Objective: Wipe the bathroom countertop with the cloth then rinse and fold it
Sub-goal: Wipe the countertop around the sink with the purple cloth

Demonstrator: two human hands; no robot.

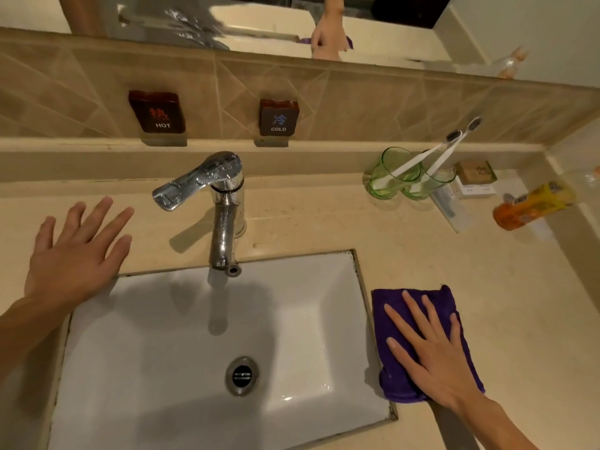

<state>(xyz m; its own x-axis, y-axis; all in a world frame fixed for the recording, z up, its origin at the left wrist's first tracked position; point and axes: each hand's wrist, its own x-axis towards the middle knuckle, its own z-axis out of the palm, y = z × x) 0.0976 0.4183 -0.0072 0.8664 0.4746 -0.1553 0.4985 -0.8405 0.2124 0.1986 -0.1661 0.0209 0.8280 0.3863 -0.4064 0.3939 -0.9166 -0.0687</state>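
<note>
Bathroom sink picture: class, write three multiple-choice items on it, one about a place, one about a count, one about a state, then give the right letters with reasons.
1. Where does the purple cloth lie?
A. in the sink
B. on the countertop right of the sink
C. over the tap

2. How many green glasses stand at the back?
A. one
B. two
C. four

3. How is the right hand?
A. flat on the cloth
B. closed in a fist
C. turning the tap

Answers:
1 B: the cloth sits on the countertop beside the sink.
2 B: two glasses touch, each holding a toothbrush.
3 A: its straight fingers press the cloth.
</note>
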